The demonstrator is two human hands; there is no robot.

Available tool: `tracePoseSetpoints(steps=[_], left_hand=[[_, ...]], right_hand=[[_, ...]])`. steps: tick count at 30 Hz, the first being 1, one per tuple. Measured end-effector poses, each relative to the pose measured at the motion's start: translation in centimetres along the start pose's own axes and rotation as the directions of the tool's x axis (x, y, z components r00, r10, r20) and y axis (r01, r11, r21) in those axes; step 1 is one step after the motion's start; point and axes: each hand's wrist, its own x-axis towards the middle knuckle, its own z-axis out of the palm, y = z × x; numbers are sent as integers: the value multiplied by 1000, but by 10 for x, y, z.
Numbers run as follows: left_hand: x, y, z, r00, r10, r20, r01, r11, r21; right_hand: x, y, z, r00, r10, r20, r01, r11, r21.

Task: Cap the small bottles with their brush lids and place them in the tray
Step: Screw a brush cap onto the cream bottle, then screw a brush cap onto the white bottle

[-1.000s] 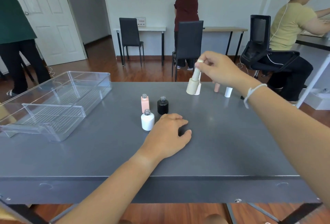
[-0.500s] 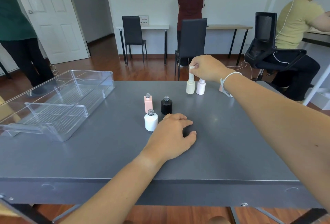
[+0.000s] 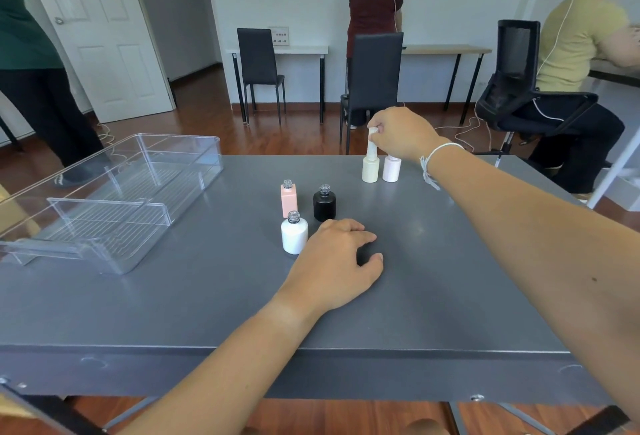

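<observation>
Now the right hand (image 3: 401,134) pinches the cream bottle (image 3: 370,168), set down since before near the table's (image 3: 450,296) far edge; left hand (image 3: 332,266) rests relaxed, holding nothing.

three uncapped bottles (image 3: 304,207) clustered mid-counter (image 3: 450,296). left of the cluster, at the counter's left edge: tray (image 3: 114,199). just before and right of the cluster: left hand (image 3: 332,266), resting on the counter. behind and right of the cluster, near the far edge: two capped bottles (image 3: 381,167) side by side, right hand (image 3: 401,134) atop the left one's cap.
</observation>
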Motion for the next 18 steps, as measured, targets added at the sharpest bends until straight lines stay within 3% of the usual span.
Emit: tracePoseSetpoints(steps=[8, 13, 18], left_hand=[[0, 0, 0, 1000, -14, 4, 14, 1000, -19], [0, -1, 1, 1000, -23, 9, 23, 999, -26], [0, -1, 0, 1000, -23, 9, 24, 999, -34]], right_hand=[[-12, 5, 1, 993, -27, -117, 27, 1000, -3], [-44, 9, 7, 943, 34, -331, 50, 968, 244], [-92, 33, 29, 922, 196, -333, -44, 909, 414]])
